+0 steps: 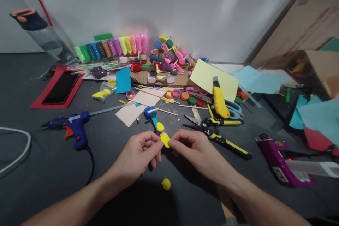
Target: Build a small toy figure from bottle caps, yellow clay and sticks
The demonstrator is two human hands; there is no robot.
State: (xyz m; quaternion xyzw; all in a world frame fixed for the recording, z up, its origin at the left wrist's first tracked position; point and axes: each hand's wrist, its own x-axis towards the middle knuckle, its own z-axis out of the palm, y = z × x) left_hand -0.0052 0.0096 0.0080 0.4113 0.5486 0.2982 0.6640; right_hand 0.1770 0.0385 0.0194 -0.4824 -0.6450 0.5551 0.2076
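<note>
Between my fingertips is a flattened piece of yellow modelling clay (165,140). My left hand (144,150) pinches its left edge, and my right hand (191,147) pinches the right edge. Just behind it a small yellow clay lump (160,126) sits at the near end of a blue strip (154,122). Something purple shows there, partly hidden by my left fingers. At the strip's far end is a blue piece (150,112) with a thin stick across it. A yellow clay ball (166,184) lies on the dark table nearer to me, below my hands.
A blue glue gun (76,127) lies at left with its cord. Yellow-black pruning shears (217,132) and a yellow utility knife (220,100) lie at right. Bottle caps, sticks, paper and clay packets (113,47) crowd the back. A purple power strip (282,164) is far right.
</note>
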